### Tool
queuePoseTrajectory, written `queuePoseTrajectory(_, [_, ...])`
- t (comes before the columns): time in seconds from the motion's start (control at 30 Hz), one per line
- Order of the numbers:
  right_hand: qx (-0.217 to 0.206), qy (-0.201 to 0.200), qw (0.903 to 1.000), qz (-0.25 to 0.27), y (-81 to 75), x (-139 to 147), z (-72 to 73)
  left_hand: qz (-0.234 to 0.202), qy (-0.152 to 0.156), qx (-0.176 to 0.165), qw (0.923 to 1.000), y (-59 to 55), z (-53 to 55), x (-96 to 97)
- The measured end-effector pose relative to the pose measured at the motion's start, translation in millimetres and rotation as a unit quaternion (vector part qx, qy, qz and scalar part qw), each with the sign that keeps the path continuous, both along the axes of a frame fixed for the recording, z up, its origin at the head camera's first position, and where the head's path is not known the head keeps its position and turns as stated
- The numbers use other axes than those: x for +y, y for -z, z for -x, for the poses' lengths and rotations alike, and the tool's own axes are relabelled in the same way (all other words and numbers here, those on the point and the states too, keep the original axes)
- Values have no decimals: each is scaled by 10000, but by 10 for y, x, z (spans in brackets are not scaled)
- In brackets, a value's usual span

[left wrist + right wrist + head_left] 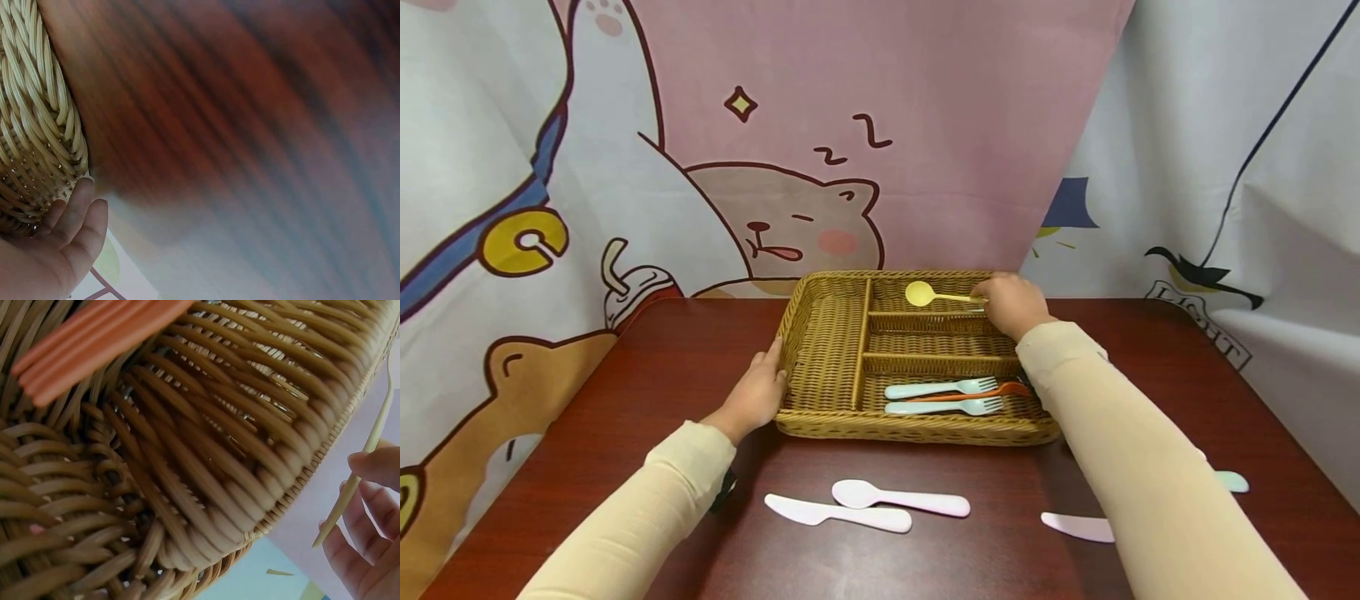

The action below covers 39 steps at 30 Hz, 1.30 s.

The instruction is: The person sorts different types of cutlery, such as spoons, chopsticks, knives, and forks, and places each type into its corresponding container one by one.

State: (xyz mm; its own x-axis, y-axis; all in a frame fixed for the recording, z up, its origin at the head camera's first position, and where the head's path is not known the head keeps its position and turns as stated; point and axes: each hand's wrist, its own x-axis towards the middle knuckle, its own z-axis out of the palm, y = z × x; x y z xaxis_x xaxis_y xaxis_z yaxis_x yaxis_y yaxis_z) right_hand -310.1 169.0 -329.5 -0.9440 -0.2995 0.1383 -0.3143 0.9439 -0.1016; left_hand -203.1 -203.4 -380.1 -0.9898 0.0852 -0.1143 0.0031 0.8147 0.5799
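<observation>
A yellow spoon [920, 293] is pinched between thumb and fingers of my right hand [1015, 304], over the back right compartment of a wicker basket [860, 392]. Its bowl points left in the head view; in the right wrist view the spoon handle [340, 509] crosses the fingers beyond the rim. My left hand [756, 392] rests against the basket's left side with fingers extended, fingertips at the weave in the left wrist view. Two pale blue forks [936, 388] and an orange fork [94, 353] lie in the front right compartment.
In front of the basket lie a pale pink knife [842, 514] and a pale pink spoon [917, 500]. Another pink knife [1078, 527] and a pale green handle [1232, 481] are partly hidden by my right sleeve [1142, 450]. A patterned curtain [970, 125] hangs behind the table.
</observation>
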Motion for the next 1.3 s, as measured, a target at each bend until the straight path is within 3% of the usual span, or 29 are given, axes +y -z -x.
queuePoseTrajectory(0.87, [-272,-197,9985,-425,21,-11,43,-22,-74,-65,9999,10,10,9])
queuePoseTrajectory(1.13, [-357,-2,9993,-147,-22,-17,-1,-40,-64,-39,10000,9,9,1])
queuePoseTrajectory(1.3, [-415,49,9985,353,-52,-8,-23,-10,-47,4,10000,20,18,-4])
